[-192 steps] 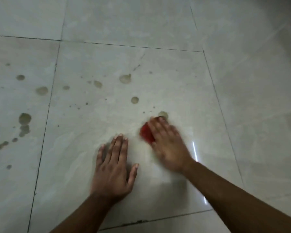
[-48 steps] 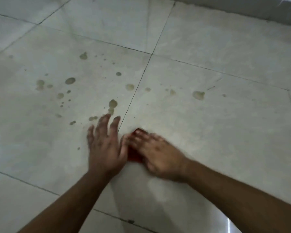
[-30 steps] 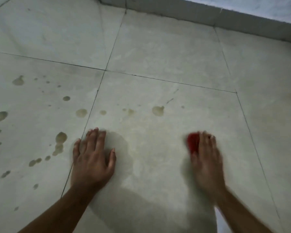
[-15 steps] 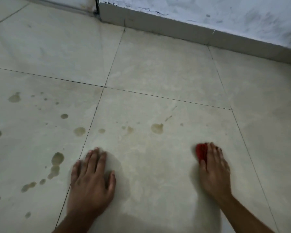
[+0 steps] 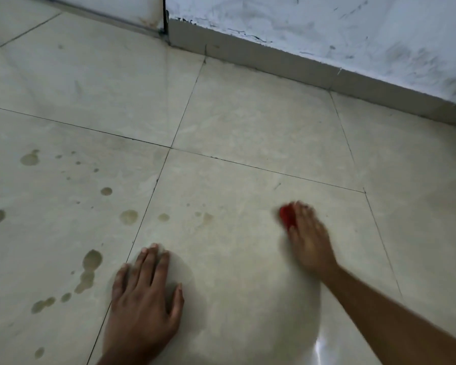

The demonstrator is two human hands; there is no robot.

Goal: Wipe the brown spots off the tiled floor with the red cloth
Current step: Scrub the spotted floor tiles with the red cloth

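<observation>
- My right hand [image 5: 309, 241] lies flat on the red cloth [image 5: 287, 216], fingers straight and together, pressing it to the tiled floor [image 5: 248, 122]; the hand is blurred, and only the cloth's far-left edge peeks past my fingertips.
- My left hand [image 5: 145, 299] rests palm-down on the floor at near centre, fingers straight and slightly spread, thumb out to the right.
- Brown spots [image 5: 129, 216] dot the tiles to the left, well apart from the cloth; the largest sit just left of my left hand.
- A scuffed white wall [image 5: 327, 30] with a grey skirting runs along the far right.
</observation>
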